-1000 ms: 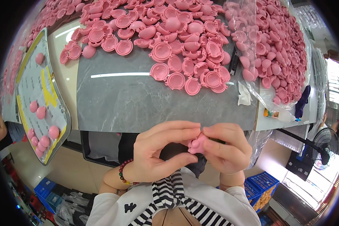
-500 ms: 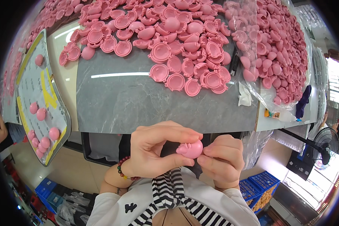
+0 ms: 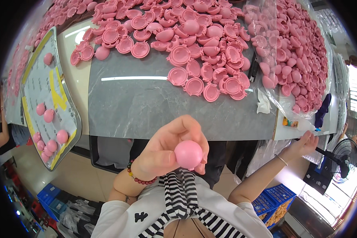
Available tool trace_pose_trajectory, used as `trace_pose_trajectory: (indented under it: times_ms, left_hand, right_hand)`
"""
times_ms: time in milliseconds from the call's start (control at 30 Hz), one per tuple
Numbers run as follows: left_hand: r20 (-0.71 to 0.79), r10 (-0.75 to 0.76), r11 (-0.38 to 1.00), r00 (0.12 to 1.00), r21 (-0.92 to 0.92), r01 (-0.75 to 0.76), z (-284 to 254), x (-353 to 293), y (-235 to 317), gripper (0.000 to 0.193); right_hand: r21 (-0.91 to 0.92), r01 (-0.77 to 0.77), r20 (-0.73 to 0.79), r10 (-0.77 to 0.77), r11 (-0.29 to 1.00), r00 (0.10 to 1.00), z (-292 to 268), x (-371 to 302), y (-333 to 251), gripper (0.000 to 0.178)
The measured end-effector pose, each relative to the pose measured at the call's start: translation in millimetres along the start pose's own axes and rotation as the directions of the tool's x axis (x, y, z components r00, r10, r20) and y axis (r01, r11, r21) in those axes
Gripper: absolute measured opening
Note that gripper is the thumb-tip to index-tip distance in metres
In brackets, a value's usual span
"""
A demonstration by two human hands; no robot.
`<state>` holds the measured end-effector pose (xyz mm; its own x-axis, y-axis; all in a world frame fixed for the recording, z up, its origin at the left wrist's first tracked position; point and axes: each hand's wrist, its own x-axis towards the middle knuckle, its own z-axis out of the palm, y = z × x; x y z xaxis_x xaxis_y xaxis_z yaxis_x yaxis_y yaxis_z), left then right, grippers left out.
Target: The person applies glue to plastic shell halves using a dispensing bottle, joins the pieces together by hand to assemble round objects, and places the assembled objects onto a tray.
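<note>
Right hand has left the pink ball; now loosely open near the whitish bottle, nothing seen in it. Left hand alone grasps the ball.

Here's desk: grey marbled middle, pale strips either side, streak of light gleaming across. Far edge crowded! Pink half-shells heaped, tumbling toward centre, some hollow side up, some domed. Along right side, clear plastic bag bulging with more pink pieces; black slim item beside it, crumpled white tissue nearer front edge. Near right corner: small clear bottle, blue-tipped, dark purple cloth just behind. Left edge: metal-rimmed tray, yellow-taped, jutting past front edge, pink balls aboard.
</note>
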<state>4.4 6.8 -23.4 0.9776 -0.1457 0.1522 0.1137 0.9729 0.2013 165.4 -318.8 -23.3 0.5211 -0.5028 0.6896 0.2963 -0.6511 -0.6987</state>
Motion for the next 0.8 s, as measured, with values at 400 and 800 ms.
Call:
trace_pose_trajectory:
  times_ms: [400,800]
  left_hand:
    - [0.024,0.262,0.680,0.965,0.705,-0.202,13.9,-2.9,7.1,0.036]
    - [0.204,0.811,-0.580,0.548,0.402,0.709,31.1,-53.2,130.2,0.024]
  right_hand:
    - [0.126,-0.086,0.157,0.065,0.988,0.985,7.9,-10.1,-22.3,0.028]
    - [0.290,-0.032,0.225,-0.036,0.956,0.974,0.2,-44.7,-69.1,0.046]
